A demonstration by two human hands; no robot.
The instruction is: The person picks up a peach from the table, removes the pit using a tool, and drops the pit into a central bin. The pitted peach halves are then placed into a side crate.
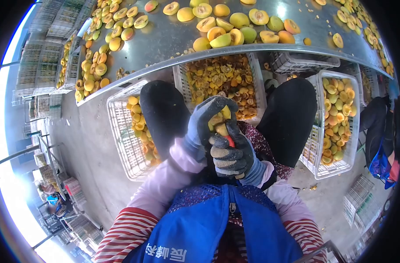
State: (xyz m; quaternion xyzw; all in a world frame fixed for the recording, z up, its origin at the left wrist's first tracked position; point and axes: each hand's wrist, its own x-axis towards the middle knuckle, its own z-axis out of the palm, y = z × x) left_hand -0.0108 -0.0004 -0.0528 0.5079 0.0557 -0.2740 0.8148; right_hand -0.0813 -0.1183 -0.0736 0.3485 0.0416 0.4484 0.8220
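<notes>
Both hands wear grey work gloves and meet in front of the body, above the lap. My left hand [203,118] is curled around yellow-green fruit [220,117], which looks cut. Just below and to the right, my right hand [233,158] is closed around a tool with a red part [230,141] that touches or nearly touches the fruit; its working end is hidden. Beyond the hands, between the knees, a white crate [260,90] holds yellow and brown fruit pieces [222,79].
Halved fruit lies along a metal table [165,46] at the top. A white crate of fruit [121,127] stands by the left knee, another [316,144] by the right. At the far right, a person's dark-clothed leg [375,125] shows. Stacked crates [42,61] stand at left.
</notes>
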